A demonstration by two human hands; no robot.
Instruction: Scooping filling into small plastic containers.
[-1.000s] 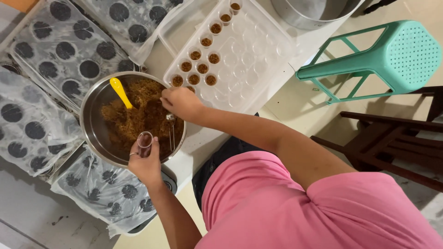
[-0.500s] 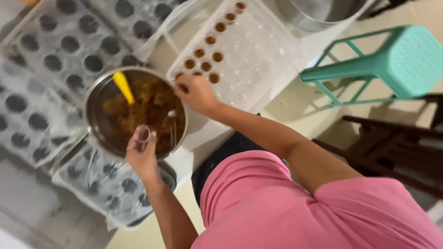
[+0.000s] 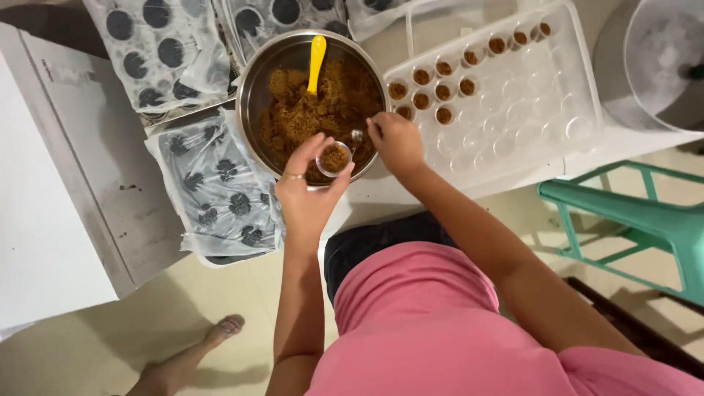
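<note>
Small cup in left hand fingertip grip

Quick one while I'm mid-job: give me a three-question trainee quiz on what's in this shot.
1. True or false: the left hand holds a small clear cup over the metal bowl.
2. What colour is the spoon standing in the brown crumbly mix? A) yellow B) red C) blue
3. Fill in: the filled cups sit in the white ____ beside the bowl.

Key
1. True; the cup already holds some mix, and the right hand is at a small metal spoon next to it.
2. A.
3. Tray.
</note>
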